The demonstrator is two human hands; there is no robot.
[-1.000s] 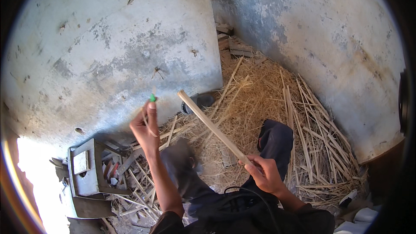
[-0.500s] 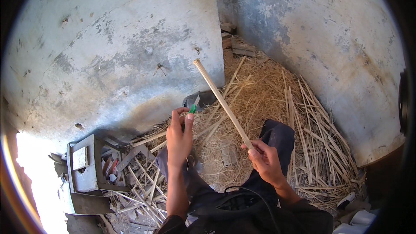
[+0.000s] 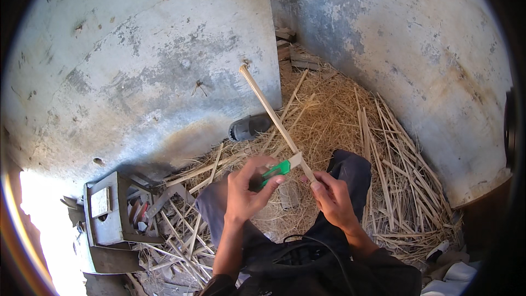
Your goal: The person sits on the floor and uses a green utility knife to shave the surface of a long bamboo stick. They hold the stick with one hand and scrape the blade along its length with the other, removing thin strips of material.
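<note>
In my left hand point(image 3: 247, 189) is a green utility knife point(image 3: 274, 172), closed between thumb and fingers. Its pale blade point(image 3: 295, 160) meets the side of a long, thin wooden strip point(image 3: 274, 115), a little above my right hand point(image 3: 332, 199). That hand pinches the strip near its lower end. The strip slants up and to the left, its slightly frayed far end showing against the wall. Whether the blade cuts into the wood, I cannot tell.
Fine shavings point(image 3: 323, 109) cover the floor between my legs. Many loose strips point(image 3: 402, 170) lie along the right wall. A dark rounded object point(image 3: 249, 128) rests by the left wall, and a battered metal box point(image 3: 112, 208) stands at the left. A white cloth point(image 3: 452, 282) lies at lower right.
My left hand has moved right and down, bringing the knife from beside the strip onto it. The right hand and strip have hardly moved.
</note>
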